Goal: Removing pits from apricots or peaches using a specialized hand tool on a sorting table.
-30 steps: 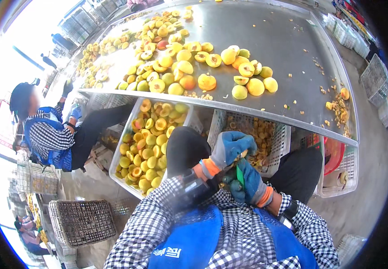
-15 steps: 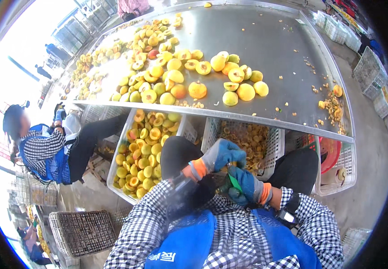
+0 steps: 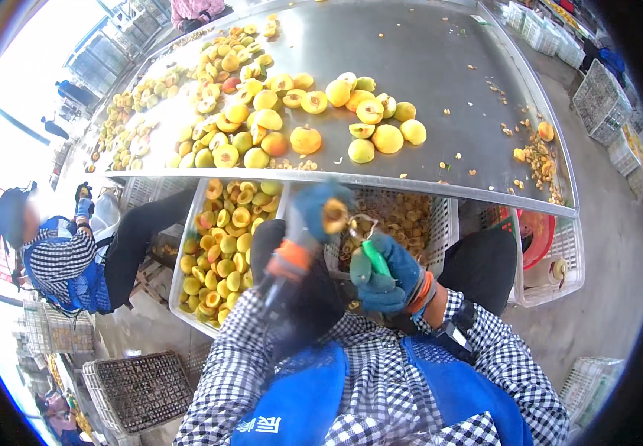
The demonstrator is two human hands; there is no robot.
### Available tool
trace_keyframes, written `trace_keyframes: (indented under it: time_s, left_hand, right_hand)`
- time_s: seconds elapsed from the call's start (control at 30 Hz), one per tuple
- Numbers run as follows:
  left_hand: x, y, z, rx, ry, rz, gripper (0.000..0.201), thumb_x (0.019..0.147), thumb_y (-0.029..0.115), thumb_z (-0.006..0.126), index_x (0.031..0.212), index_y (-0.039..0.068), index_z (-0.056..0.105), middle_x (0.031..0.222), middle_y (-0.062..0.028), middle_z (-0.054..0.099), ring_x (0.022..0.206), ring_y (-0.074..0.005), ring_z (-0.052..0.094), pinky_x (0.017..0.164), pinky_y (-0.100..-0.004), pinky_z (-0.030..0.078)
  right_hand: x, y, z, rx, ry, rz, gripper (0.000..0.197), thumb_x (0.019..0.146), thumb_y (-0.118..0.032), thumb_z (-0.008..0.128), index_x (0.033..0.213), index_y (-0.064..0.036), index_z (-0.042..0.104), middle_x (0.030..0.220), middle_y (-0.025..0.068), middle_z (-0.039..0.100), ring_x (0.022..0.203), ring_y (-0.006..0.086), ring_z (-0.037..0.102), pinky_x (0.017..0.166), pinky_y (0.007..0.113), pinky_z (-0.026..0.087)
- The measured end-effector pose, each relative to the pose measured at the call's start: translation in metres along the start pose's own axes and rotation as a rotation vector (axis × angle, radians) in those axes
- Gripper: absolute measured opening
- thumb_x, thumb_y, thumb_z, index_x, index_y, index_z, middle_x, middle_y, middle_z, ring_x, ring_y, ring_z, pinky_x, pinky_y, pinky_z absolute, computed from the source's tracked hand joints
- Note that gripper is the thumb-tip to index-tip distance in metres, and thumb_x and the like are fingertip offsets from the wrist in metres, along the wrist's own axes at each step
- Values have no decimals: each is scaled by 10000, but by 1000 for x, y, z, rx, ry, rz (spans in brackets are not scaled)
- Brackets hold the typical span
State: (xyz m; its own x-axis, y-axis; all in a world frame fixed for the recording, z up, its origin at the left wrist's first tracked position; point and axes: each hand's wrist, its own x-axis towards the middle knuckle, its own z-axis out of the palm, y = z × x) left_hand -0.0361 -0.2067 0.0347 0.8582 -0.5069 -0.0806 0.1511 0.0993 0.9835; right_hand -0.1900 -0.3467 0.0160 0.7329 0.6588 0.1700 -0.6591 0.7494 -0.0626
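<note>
My left hand (image 3: pixel 308 209), in a blue-grey glove blurred by motion, grips a halved yellow peach (image 3: pixel 334 216) whose hollowed cut face shows. Beside it, my right hand (image 3: pixel 397 281) is closed round a green-handled pitting tool (image 3: pixel 375 258). The tool's thin metal end points up toward the fruit, and a pale strip lies near its tip. Beneath both hands stands a white crate (image 3: pixel 446 223) of brownish scraps. Left of my knees, another white crate (image 3: pixel 184 279) is full of peach halves.
Ahead, a metal table (image 3: pixel 440 67) with a raised rim carries heaped peaches (image 3: pixel 254 119) and scattered pits (image 3: pixel 540 160). A red basin (image 3: pixel 537 238) sits in a crate at right. At left, a co-worker (image 3: pixel 61 260) sits near a dark empty crate (image 3: pixel 137 390).
My hands have drawn apart; the left has risen and moved left, exposing the peach half. The green tool now points upward in my right hand. The view has shifted slightly.
</note>
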Motion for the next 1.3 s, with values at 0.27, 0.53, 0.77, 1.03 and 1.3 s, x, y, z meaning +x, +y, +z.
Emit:
trace_keyframes:
  time_s: [0.27, 0.53, 0.77, 1.03, 1.3]
  left_hand:
    - [28, 71, -97, 1779, 253, 205, 359, 865, 351, 652, 1025, 30, 664, 1140, -221, 668, 998, -407, 648, 821, -495, 516]
    - [179, 36, -37, 1582, -47, 70, 593, 767, 520, 723, 1223, 146, 661, 1127, -165, 706, 1006, -369, 685, 871, -429, 544]
    - [72, 51, -28, -394, -389, -159, 608, 949, 357, 546, 1435, 3, 458, 1276, -201, 632, 916, -265, 710, 590, -275, 534]
    - [-18, 45, 30, -190, -212, -69, 569, 976, 433, 521, 1306, -28, 579, 1131, -189, 687, 978, -264, 683, 785, -368, 585]
    - [-45, 39, 32, 94, -184, 202, 276, 929, 135, 630, 1159, -15, 663, 1045, -106, 715, 926, -200, 679, 821, -310, 566]
  right_hand:
    - [-32, -28, -5, -1944, 1081, 142, 311, 942, -357, 601, 1109, -98, 642, 1029, 205, 658, 937, 429, 634, 783, 474, 508]
    - [-34, -14, 11, -1976, 917, -151, 319, 950, -378, 622, 1149, -130, 655, 1148, 171, 666, 1001, 389, 655, 845, 439, 534]
    - [-36, -43, 66, -2056, 1001, -597, 313, 976, -379, 590, 1104, -108, 684, 943, 212, 695, 897, 414, 669, 761, 495, 540]
    - [3, -16, 89, -2225, 1130, -451, 406, 992, -453, 514, 1035, -82, 673, 868, 241, 681, 815, 444, 664, 711, 531, 526]
    - [-6, 4, 87, -2309, 1013, -496, 360, 996, -400, 556, 1087, -62, 639, 853, 229, 674, 799, 448, 649, 651, 515, 510]
